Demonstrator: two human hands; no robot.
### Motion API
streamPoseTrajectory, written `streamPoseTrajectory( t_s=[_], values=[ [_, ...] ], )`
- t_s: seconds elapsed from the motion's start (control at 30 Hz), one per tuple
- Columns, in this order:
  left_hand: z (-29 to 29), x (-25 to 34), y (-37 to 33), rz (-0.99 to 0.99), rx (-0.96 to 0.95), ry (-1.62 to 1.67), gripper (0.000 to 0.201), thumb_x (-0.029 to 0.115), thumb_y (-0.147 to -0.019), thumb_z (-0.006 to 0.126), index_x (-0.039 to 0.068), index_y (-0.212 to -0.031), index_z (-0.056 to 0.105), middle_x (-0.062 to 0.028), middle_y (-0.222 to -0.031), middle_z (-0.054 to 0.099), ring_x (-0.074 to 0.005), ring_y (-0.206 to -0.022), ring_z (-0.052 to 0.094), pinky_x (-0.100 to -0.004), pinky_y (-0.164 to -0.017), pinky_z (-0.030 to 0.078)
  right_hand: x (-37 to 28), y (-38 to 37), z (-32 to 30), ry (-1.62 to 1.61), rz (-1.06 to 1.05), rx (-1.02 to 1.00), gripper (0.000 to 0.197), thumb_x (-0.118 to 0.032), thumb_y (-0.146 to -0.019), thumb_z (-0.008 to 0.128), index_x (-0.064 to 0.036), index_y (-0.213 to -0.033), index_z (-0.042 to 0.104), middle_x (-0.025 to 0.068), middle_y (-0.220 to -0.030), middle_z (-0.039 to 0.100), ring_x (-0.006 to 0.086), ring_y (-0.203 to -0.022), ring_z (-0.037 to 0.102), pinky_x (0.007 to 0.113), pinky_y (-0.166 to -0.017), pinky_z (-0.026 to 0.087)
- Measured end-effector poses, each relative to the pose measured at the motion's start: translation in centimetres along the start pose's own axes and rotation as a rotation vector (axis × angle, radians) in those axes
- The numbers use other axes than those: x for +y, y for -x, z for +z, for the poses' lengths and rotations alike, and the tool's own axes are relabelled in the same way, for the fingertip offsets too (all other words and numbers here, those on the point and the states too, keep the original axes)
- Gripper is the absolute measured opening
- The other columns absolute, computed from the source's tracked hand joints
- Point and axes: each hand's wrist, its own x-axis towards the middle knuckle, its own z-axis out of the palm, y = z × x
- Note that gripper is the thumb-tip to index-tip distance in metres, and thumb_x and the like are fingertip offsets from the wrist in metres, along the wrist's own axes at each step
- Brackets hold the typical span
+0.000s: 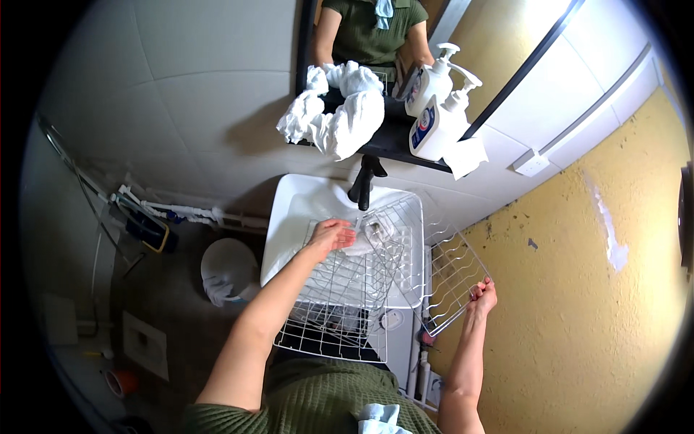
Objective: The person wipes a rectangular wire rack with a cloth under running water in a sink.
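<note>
A white washbasin stands in front of me, with a black tap at its far side. Below the spout, what looks like a thin stream of water runs down. My left hand hovers beside it, fingers stretched out and holding nothing. Out to the right, my right hand grips the outer edge of a wire rack, which slants across the basin's right rim. A second wire rack lies over the basin's near edge, against my front. Wires overlap inside the basin, so the racks' full outlines are hard to separate.
A black shelf below a mirror bears a bunched white cloth and white pump bottles. A yellow wall rises close on the right. Left on the floor stands a white bucket with a cloth over its rim.
</note>
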Motion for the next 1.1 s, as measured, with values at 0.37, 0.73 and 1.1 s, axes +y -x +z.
streamPoseTrajectory(
  t_s=[0.37,0.73,1.1],
  values=[
    [4.8,-4.5,-3.8,0.133,0.519,0.194,0.025,0.024,-0.092,0.057,0.003,-0.079,0.058,-0.0045,-0.069,0.062,-0.0121,-0.058,0.06,-0.0262,-0.051,0.05,1.8,1.3,-1.2,0.04,0.055,-0.015,0.02,-0.02,-0.096,0.038,-0.0051,-0.095,0.051,0.0027,-0.06,0.054,0.0066,-0.039,0.034,0.021,-0.035,0.022],
    [15.8,-7.3,3.1,0.134,0.576,0.358,0.037,0.033,-0.1,0.037,0.002,-0.087,0.052,-0.0135,-0.072,0.065,-0.0185,-0.053,0.061,-0.0285,-0.048,0.05,5.8,3.5,1.5,-0.008,0.157,0.137,0.019,-0.021,-0.096,0.036,-0.0126,-0.084,0.049,-0.0019,-0.059,0.051,0.0054,-0.041,0.034,0.021,-0.038,0.023],
    [5.9,-3.4,0.1,0.181,0.61,0.366,0.033,0.027,-0.098,0.043,-0.002,-0.092,0.056,-0.0122,-0.076,0.065,-0.0206,-0.065,0.065,-0.033,-0.058,0.055,3.1,2.9,-1.5,0.054,0.304,-0.032,0.018,-0.021,-0.096,0.034,-0.0136,-0.089,0.049,-0.0039,-0.061,0.049,0.0043,-0.038,0.032,0.021,-0.036,0.021]
  ],
)
